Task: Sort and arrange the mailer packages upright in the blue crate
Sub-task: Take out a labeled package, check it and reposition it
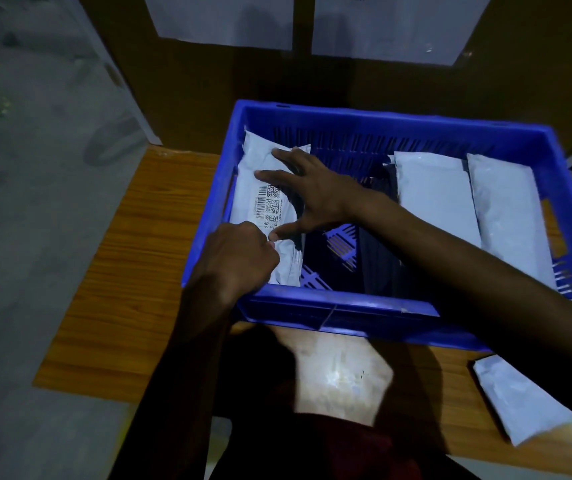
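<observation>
- Both of your hands are on one labelled mailer (264,168). It lies against the left wall inside the blue crate (340,306), with its barcode label (267,202) facing up.
- Your left hand (239,258) reaches in over the crate's near-left corner, knuckles up. Its fingers are curled over the mailer's near end, so that grip is clenched on the mailer.
- Your right hand (312,192) comes across the crate from the right, the forearm stretched over the near-right part.
- That grip is released: the fingers are spread and laid flat on the mailer's upper face. The thumb points back toward your left hand's fingers, just beside them.
- On the crate's right side, the middle-right mailer (433,192) and the far-right mailer (506,209) lean side by side. The far-right one is against the right wall.
- Between those two and your hands the slotted crate floor shows, along with something dark that is too dim to make out.
- The crate sits on the wooden tabletop (122,271).
- One loose mailer (516,400) lies flat on the tabletop, near the crate's near-right corner.
</observation>
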`<move>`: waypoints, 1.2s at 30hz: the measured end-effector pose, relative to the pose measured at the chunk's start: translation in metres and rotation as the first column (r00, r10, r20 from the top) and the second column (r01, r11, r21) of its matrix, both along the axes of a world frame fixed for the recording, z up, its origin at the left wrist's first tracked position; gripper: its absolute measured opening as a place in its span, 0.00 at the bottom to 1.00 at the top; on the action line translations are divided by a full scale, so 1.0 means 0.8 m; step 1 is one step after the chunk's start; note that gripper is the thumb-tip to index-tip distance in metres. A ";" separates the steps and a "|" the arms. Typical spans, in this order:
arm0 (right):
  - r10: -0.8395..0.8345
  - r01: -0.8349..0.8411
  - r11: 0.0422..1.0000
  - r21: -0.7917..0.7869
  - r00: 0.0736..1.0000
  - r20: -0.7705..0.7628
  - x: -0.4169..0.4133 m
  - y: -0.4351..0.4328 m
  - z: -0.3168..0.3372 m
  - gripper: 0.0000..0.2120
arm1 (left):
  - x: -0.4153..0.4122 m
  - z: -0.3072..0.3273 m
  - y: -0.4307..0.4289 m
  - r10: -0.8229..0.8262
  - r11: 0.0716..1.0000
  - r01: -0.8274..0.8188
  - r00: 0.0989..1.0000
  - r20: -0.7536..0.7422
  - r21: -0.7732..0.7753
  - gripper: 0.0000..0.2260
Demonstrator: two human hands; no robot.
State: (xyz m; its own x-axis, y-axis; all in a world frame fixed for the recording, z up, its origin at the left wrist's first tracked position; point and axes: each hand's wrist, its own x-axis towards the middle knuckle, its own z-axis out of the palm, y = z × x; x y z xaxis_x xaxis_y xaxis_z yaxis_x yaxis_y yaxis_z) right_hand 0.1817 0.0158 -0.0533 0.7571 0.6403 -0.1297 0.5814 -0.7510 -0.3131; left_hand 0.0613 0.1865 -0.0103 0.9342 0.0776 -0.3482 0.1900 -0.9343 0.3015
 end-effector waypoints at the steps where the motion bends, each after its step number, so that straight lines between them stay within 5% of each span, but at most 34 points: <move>1: -0.007 0.007 1.000 -0.014 1.000 -0.005 0.000 0.000 -0.002 0.59 | 0.002 -0.001 0.000 -0.003 1.000 0.003 1.000 -0.021 -0.004 0.17; 7: -0.018 0.016 1.000 -0.025 0.997 -0.071 0.001 0.004 0.011 0.53 | 0.001 0.011 0.004 -0.020 0.997 0.018 0.999 -0.036 -0.077 0.14; 19: 0.013 0.003 0.976 0.219 0.997 -0.073 -0.006 -0.013 0.026 0.52 | -0.028 0.021 -0.010 0.179 0.974 -0.119 0.927 0.330 -0.194 0.03; 25: 0.014 0.008 0.962 0.274 0.997 -0.077 -0.008 -0.023 0.037 0.48 | -0.025 0.016 -0.010 0.169 0.975 -0.103 0.920 0.352 -0.198 0.05; 29: -0.020 0.019 0.945 0.326 1.000 -0.001 -0.011 -0.031 0.050 0.39 | -0.025 0.022 -0.013 0.150 0.975 -0.049 0.868 0.473 -0.219 0.12; 36: -0.186 0.123 0.912 0.391 0.974 0.127 -0.014 -0.073 0.096 0.22 | -0.018 0.028 -0.017 0.086 0.978 0.016 0.877 0.473 -0.208 0.16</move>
State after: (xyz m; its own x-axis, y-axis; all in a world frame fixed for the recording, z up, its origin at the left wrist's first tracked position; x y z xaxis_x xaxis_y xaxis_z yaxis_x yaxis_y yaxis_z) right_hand 0.1702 -0.0430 0.0233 0.8410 0.4905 0.2284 0.5330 -0.6785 -0.5054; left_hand 0.0468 0.1728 0.0119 0.9876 0.0904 0.1280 0.0066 -0.8403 0.5421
